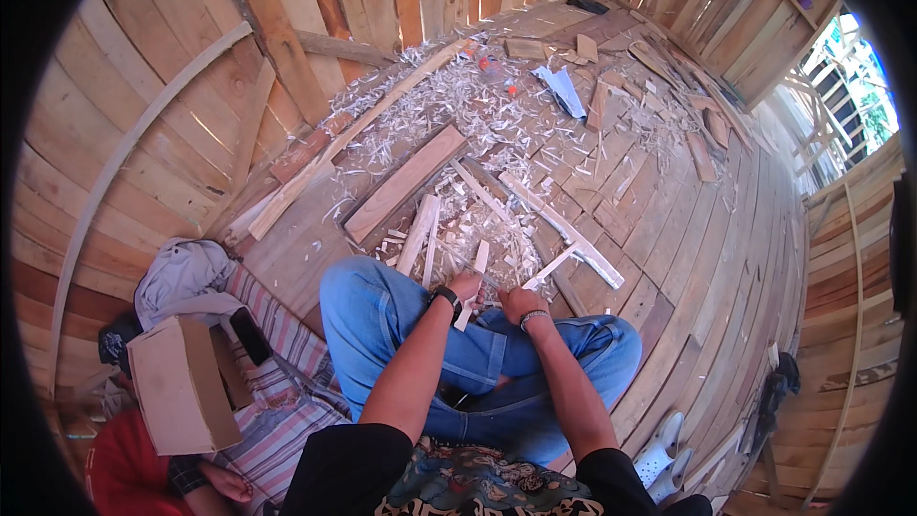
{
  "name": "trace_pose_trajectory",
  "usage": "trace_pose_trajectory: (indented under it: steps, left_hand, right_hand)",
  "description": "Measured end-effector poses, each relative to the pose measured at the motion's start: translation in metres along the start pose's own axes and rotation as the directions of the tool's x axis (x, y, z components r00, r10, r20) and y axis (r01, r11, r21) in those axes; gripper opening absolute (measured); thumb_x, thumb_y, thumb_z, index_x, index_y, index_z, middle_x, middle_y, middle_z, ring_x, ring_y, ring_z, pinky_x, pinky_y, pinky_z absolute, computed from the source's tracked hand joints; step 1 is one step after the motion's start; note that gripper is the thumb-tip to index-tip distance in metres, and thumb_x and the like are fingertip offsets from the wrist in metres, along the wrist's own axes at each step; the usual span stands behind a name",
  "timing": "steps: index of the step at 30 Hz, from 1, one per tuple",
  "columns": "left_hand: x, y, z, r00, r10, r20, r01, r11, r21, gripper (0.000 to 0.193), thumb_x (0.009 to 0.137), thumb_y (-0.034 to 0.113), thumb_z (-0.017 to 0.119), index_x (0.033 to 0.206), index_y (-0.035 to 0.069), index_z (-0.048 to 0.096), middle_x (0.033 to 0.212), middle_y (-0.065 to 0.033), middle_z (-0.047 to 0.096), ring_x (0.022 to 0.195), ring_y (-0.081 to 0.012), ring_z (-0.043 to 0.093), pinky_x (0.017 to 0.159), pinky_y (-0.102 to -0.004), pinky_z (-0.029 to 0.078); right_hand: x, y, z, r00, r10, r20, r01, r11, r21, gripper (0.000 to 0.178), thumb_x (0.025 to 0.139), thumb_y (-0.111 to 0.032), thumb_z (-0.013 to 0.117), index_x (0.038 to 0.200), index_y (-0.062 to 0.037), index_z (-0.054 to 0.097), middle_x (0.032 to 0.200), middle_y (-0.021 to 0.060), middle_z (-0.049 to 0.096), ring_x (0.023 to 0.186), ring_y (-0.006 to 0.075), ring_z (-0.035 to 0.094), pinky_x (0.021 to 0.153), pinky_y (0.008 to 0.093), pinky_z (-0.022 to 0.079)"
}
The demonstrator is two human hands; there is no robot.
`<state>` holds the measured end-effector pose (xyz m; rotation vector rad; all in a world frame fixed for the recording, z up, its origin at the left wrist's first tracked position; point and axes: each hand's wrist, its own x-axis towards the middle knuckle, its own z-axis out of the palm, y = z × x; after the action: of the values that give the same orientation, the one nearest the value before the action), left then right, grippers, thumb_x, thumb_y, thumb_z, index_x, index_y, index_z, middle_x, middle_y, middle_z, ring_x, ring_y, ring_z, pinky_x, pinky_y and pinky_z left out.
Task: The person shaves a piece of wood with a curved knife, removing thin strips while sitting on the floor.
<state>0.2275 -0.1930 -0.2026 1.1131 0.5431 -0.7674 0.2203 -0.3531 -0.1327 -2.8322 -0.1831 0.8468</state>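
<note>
I sit cross-legged in blue jeans [382, 301], both hands close together over my lap. My left hand [465, 287], with a dark watch at the wrist, is closed round a narrow pale strip of wood [479, 256] whose lower end shows beneath it. Just to the right, my right hand [521, 304], a bracelet on its wrist, is closed on a thin pale stick [552, 267] that juts up and to the right. Whatever lies between the two hands is too small to make out. Wood chips [506, 239] and loose wood strips [418, 234] lie just beyond.
A thick plank [406, 183] and a long batten [358, 134] lie ahead on the shaving-strewn board floor. A cardboard box [172, 387] sits on a striped cloth [287, 440] at left, beside another person's red clothing [134, 468]. White clogs [659, 454] stand at right.
</note>
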Motion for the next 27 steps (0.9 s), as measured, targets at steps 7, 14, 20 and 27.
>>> trace_pose_trajectory:
  steps: [7, 14, 20, 27]
  left_hand:
    - [-0.004, 0.001, 0.001, 0.998, -0.023, 0.052, 0.027, 0.996, -0.09, 0.028, 0.093, 0.029, 0.039, 0.081, 0.006, 0.047, 0.061, -0.003, 0.045, 0.048, -0.0132, 0.043, 0.04, -0.0259, 0.035]
    - [-0.001, -0.002, 0.004, 1.0, -0.01, -0.029, 0.01, 1.0, 0.015, 0.03, 0.093, 0.029, 0.039, 0.08, 0.004, 0.048, 0.06, -0.003, 0.044, 0.046, -0.0132, 0.04, 0.041, -0.0277, 0.036]
    - [0.009, -0.009, -0.002, 0.998, 0.009, -0.063, -0.005, 0.999, 0.053, 0.032, 0.094, 0.032, 0.036, 0.078, 0.006, 0.047, 0.058, -0.0014, 0.043, 0.044, -0.0113, 0.038, 0.039, -0.0264, 0.033]
    - [0.016, -0.011, -0.009, 0.998, 0.021, -0.061, -0.018, 0.999, 0.043, 0.033, 0.094, 0.03, 0.036, 0.075, 0.005, 0.045, 0.056, -0.0055, 0.045, 0.04, -0.0147, 0.04, 0.035, -0.0287, 0.033]
  right_hand:
    - [0.005, 0.005, 0.003, 1.0, 0.005, 0.02, -0.006, 0.999, 0.048, 0.06, 0.089, -0.05, 0.03, 0.09, 0.0017, 0.062, 0.089, 0.0264, 0.061, 0.09, 0.0392, 0.059, 0.081, 0.0463, 0.045]
    - [0.0, -0.001, 0.0, 0.999, 0.014, -0.03, -0.013, 1.0, 0.026, 0.056, 0.089, -0.048, 0.033, 0.087, -0.0015, 0.063, 0.087, 0.0234, 0.063, 0.087, 0.037, 0.061, 0.077, 0.0462, 0.047]
    - [-0.009, -0.011, -0.001, 0.992, 0.011, -0.129, -0.019, 0.998, -0.061, 0.051, 0.088, -0.048, 0.037, 0.084, -0.0054, 0.065, 0.082, 0.0185, 0.064, 0.079, 0.0328, 0.064, 0.07, 0.0442, 0.05]
    - [-0.005, -0.011, 0.004, 0.977, -0.019, -0.211, 0.004, 0.998, -0.067, 0.049, 0.088, -0.046, 0.04, 0.078, -0.0055, 0.066, 0.076, 0.0172, 0.065, 0.074, 0.0336, 0.064, 0.068, 0.0431, 0.051]
